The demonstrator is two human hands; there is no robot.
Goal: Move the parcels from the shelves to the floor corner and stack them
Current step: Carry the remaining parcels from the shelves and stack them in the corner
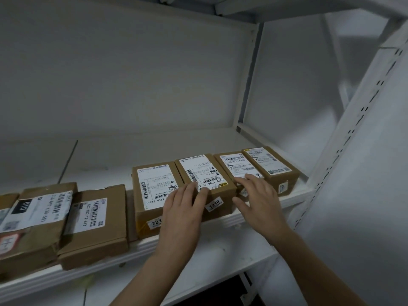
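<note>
"Parcels (154, 184): where do they stand?" asks the desk.

"In a row along the front of a white metal shelf (132, 155), brown cardboard with white printed labels facing up. Take the parcel tagged 1210 (204, 173) as the marker. The parcel tagged 721 (152, 195) touches its left side. The neighbouring box (235, 165) sits tight against its right, with an end box (272, 167) beyond that. Further left of the marker lie a flat carton (95, 224) and a paper-wrapped bundle (37, 219), both lower than it."

"And the hands?"

"Both are bare and hold nothing. The left hand (183, 210) lies flat over the marker's front left edge, fingers straight and close together, tips on its label. The right hand (257, 195) is spread wide just right of the marker, fingertips (241, 180) on top of the neighbouring box, thumb stretched toward the marker's right front corner. Whether the thumb touches the cardboard cannot be told."

"Anything else in shot?"

"A slotted white upright (353, 140) well to the right of the marker, a second white shelf (220, 257) beneath it, and a white back panel (132, 74) behind."
</note>
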